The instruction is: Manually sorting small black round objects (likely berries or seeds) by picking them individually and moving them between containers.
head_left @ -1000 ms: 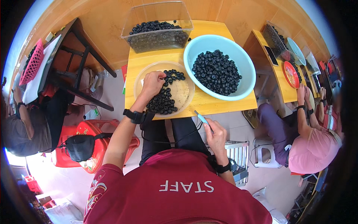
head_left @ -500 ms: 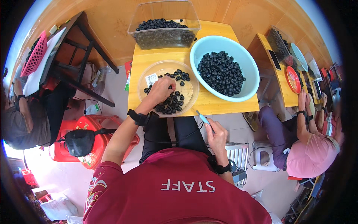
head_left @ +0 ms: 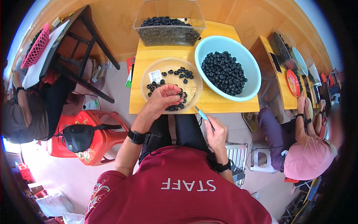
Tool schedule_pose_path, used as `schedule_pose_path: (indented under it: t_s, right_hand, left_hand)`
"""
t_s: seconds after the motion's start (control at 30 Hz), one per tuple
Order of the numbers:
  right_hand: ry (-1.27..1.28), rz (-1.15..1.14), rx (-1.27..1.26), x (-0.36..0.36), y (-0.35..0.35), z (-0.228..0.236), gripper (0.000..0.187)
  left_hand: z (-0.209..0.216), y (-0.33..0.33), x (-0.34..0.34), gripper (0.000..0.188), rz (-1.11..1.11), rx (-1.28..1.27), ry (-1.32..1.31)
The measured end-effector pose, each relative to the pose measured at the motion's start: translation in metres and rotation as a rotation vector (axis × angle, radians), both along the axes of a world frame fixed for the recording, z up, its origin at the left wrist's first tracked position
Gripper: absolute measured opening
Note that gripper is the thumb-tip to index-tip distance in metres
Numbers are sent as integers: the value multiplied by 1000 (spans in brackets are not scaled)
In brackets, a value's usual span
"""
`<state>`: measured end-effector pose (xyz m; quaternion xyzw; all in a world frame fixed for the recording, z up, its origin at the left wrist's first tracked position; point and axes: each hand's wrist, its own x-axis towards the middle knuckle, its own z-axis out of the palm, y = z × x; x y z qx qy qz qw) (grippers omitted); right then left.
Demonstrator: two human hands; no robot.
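My left hand (head_left: 161,100) hovers over the near side of a clear round dish (head_left: 153,70) scattered with dark round fruits (head_left: 179,72); its fingers are curled on one or more of them. My right hand (head_left: 216,131) rests just off the table's front edge, gripping a thin tool with a light blue handle (head_left: 203,115) that points up toward the dish. To the right sits a light blue basin (head_left: 250,80) piled with dark fruits (head_left: 223,72). Behind the dish stands a clear rectangular tub (head_left: 169,16), also holding dark fruits.
The yellow wooden table (head_left: 220,102) carries all three containers. A red plastic stool (head_left: 93,130) with a black bag (head_left: 79,137) stands at my left. One person sits at far left, another in pink at right beside a second table (head_left: 278,80) with trays.
My left hand has pulled back from the middle of the dish toward its near rim with fruit in its fingers. My right hand keeps the tool in about the same spot.
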<state>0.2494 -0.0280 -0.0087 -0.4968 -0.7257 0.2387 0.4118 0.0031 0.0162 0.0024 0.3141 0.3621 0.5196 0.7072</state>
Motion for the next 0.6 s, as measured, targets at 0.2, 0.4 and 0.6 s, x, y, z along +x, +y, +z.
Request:
schedule_pose_path:
  t_s: [0.2,0.4,0.6]
  right_hand:
    - [41,49,-23,-17,3,13,14]
    - [62,83,23,-24,7,20,14]
    - [82,110,77,-30,9,30,14]
  left_hand:
    - [-5,-17,8,21,43,-4,-390]
    - [-4,-26,15,19,27,-5,-462]
    - [-9,-31,18,18,8,-55,-523]
